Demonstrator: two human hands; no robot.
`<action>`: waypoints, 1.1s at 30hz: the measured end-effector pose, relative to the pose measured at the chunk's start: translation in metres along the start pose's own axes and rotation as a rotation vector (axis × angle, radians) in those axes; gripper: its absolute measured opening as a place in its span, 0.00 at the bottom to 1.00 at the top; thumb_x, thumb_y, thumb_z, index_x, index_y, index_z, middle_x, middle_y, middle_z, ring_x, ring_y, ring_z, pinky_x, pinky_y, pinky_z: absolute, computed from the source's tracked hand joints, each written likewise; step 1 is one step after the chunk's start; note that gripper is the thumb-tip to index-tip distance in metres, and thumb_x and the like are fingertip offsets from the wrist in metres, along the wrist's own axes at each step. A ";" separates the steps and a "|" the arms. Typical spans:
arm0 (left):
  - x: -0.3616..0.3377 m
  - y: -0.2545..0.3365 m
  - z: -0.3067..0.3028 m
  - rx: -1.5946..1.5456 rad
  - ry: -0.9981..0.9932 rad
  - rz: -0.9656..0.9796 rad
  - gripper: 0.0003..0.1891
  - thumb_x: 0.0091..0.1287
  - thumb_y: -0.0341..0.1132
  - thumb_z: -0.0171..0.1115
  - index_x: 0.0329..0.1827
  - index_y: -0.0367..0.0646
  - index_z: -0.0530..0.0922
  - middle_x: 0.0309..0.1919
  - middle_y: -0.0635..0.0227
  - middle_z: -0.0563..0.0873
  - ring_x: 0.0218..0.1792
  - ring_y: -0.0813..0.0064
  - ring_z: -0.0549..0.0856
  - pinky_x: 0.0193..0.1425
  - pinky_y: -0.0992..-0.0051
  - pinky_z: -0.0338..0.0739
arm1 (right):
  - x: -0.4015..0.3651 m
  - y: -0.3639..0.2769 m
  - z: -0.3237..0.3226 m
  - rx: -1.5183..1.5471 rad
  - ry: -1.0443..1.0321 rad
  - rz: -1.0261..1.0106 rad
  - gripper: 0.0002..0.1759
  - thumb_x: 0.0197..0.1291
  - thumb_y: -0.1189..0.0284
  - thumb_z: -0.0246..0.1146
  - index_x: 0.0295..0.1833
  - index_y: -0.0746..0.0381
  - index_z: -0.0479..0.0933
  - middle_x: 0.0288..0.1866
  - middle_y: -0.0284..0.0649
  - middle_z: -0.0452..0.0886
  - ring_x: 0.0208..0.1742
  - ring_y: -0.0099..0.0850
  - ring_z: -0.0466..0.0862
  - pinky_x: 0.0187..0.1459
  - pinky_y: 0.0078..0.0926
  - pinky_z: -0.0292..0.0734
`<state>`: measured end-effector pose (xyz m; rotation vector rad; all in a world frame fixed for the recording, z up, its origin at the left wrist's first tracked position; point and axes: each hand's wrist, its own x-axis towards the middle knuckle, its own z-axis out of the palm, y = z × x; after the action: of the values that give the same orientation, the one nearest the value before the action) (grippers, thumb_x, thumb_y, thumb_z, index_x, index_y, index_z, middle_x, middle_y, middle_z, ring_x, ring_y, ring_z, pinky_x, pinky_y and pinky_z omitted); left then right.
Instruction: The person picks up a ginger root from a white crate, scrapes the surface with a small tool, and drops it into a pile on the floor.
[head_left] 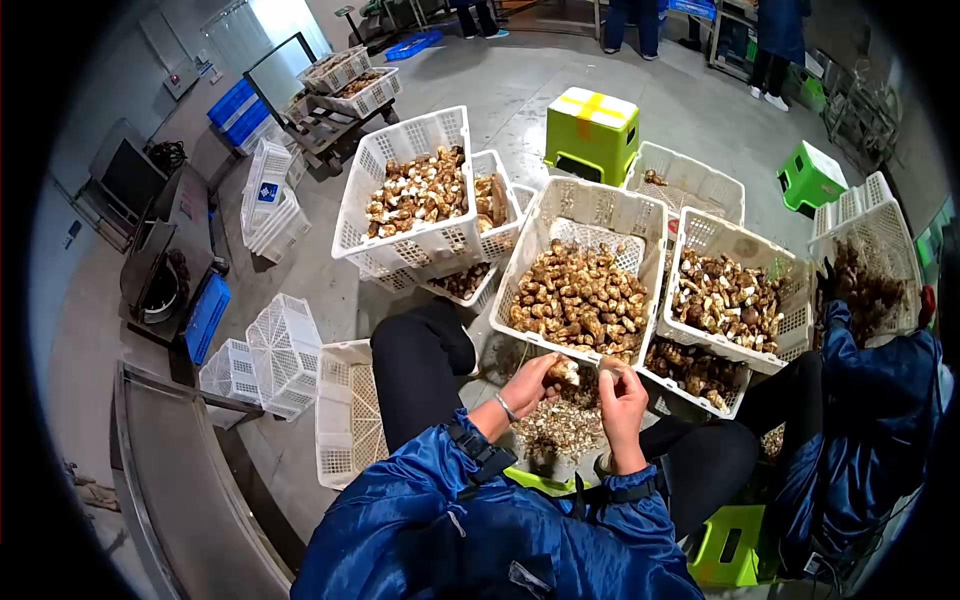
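Between the fingers of my left hand (pixel 527 388) is a brown-and-white mushroom (pixel 564 371), held above the trimmings on the floor. My right hand (pixel 625 402) is just to its right, thumb and fingers closed together; what they grip, if anything, is too small to make out. Directly beyond both hands stands a white plastic crate (pixel 508 290) with a heap of brown mushrooms (pixel 582 298) in it. Below my hands, a pile of pale mushroom trimmings (pixel 560 428) covers the floor between my knees.
Crates of mushrooms stand at the left (pixel 350 215) and right (pixel 795 335). A co-worker's blue sleeve (pixel 870 385) reaches toward a tilted crate (pixel 840 215) at far right. Green stools (pixel 590 135) stand beyond. Near my left leg lies another crate (pixel 335 420); a metal table (pixel 185 490) is left.
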<state>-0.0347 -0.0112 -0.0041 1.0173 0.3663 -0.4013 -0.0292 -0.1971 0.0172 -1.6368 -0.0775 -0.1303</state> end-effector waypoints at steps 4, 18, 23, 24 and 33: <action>-0.001 0.003 -0.002 -0.025 -0.082 0.117 0.18 0.79 0.38 0.55 0.66 0.39 0.72 0.53 0.64 0.83 0.44 0.76 0.83 0.45 0.75 0.81 | 0.004 0.007 -0.002 -0.092 0.005 -0.176 0.07 0.64 0.76 0.65 0.45 0.67 0.82 0.39 0.28 0.81 0.35 0.16 0.73 0.38 0.16 0.71; 0.009 -0.001 -0.011 0.241 0.005 0.362 0.25 0.69 0.27 0.66 0.69 0.36 0.70 0.60 0.66 0.79 0.53 0.79 0.81 0.57 0.76 0.78 | 0.000 0.005 -0.001 -0.040 -0.085 0.048 0.08 0.68 0.73 0.66 0.46 0.66 0.83 0.31 0.27 0.78 0.33 0.15 0.72 0.35 0.20 0.71; 0.005 0.059 -0.014 0.100 0.036 0.334 0.22 0.69 0.27 0.66 0.65 0.37 0.71 0.51 0.62 0.84 0.49 0.72 0.85 0.50 0.74 0.84 | 0.001 0.009 -0.002 0.018 -0.081 0.050 0.09 0.68 0.72 0.66 0.44 0.67 0.82 0.29 0.25 0.74 0.30 0.15 0.68 0.32 0.20 0.67; 0.012 0.085 -0.024 0.017 0.090 0.396 0.20 0.68 0.24 0.65 0.62 0.37 0.73 0.49 0.61 0.85 0.48 0.70 0.86 0.49 0.75 0.84 | 0.002 0.014 -0.002 -0.036 -0.069 0.028 0.09 0.68 0.71 0.66 0.44 0.68 0.82 0.28 0.25 0.74 0.30 0.15 0.68 0.32 0.20 0.67; 0.057 0.236 -0.095 -0.139 0.371 0.908 0.14 0.74 0.30 0.60 0.58 0.44 0.69 0.40 0.65 0.84 0.39 0.74 0.86 0.43 0.81 0.86 | 0.004 0.017 -0.001 -0.111 -0.081 0.040 0.09 0.66 0.71 0.67 0.41 0.68 0.82 0.24 0.29 0.73 0.28 0.16 0.68 0.29 0.23 0.67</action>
<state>0.1191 0.1725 0.0987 1.0140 0.2224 0.6287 -0.0227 -0.1992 0.0013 -1.7533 -0.1012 -0.0386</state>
